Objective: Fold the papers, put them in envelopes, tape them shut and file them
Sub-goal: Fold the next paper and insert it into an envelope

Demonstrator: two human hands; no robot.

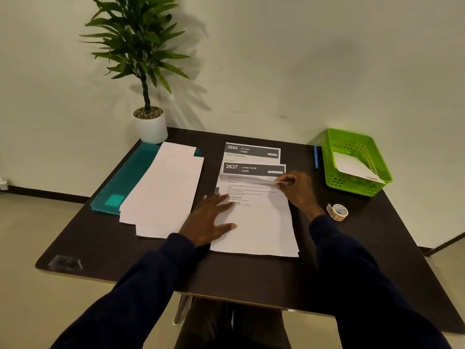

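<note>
the left hand (210, 220) lies flat, palm down, fingers straight and spread, thumb held out to the side. the right hand (298, 190) is curled, its thumb and fingertips pinching the turned-over edge of the top sheet (259, 230). the left hand presses that sheet just left of and nearer than the pinch. both forearms, dark-sleeved, reach forward.

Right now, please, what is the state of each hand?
Left hand: open, pressing flat on the paper.
Right hand: pinching the paper's folded-over top edge.
</note>
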